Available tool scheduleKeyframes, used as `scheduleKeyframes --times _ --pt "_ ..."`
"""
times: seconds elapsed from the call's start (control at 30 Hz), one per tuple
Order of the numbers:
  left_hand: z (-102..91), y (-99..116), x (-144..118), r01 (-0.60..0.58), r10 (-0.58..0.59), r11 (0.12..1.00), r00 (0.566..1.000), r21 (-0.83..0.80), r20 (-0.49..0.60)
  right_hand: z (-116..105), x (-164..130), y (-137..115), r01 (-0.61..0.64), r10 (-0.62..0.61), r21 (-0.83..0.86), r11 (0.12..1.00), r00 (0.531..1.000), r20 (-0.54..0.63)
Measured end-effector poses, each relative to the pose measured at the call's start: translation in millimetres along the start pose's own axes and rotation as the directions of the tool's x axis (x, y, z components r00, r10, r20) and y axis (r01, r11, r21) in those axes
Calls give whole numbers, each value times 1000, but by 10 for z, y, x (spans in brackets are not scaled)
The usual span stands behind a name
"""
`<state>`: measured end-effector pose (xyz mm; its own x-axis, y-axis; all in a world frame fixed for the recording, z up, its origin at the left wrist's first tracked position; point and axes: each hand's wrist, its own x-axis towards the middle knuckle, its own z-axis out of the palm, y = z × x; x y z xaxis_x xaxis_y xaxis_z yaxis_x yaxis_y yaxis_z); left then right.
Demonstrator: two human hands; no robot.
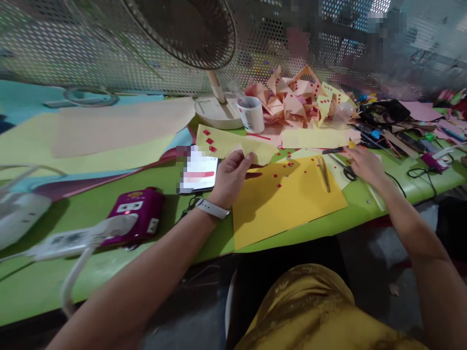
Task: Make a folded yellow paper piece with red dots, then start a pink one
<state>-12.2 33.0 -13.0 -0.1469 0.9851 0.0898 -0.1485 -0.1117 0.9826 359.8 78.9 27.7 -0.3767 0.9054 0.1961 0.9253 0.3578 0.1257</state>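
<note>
My left hand (233, 172) pinches a pale yellow paper strip (222, 141) between thumb and fingers, above the table. Several red diamonds show on the strip's left part. Stretched out to the right, my right hand (365, 165) has its bent fingertips at the end of a dark slim tool (332, 150), whose kind I cannot make out. Beside that hand lie black-handled scissors (349, 172). Tweezers (323, 175) rest on an orange-yellow sheet (277, 209), among several small loose red squares (279, 185).
Behind stand a fan (215, 109), a white cup (252, 116) and a heap of folded pink paper (288, 102). A phone (199, 170) lies by my left wrist. Left are a purple adapter (136, 216), a white power strip (65, 243) and large paper sheets (120, 126).
</note>
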Motion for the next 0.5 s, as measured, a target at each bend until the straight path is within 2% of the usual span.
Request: scheduleKeyframes --times 0.1,0.13,0.2,0.33,0.43,0.5 --pt "24 11 -11 -13 13 1000 999 9 49 65 -16 420 -174 197 -154 973 969 147" --pt "30 14 -14 -15 14 1000 998 15 65 104 -18 526 -173 204 -170 970 961 187" --pt "37 19 -17 -19 17 1000 996 21 85 186 -23 667 -148 179 -174 973 969 173" --pt "48 34 -24 -15 14 1000 996 11 92 249 -20 709 -162 155 -123 979 986 -65" --pt "62 47 -34 8 -11 1000 994 27 104 193 70 578 -244 262 98 965 922 -285" --pt "68 51 -39 26 -30 999 994 32 109 141 201 404 -215 327 320 923 876 -354"
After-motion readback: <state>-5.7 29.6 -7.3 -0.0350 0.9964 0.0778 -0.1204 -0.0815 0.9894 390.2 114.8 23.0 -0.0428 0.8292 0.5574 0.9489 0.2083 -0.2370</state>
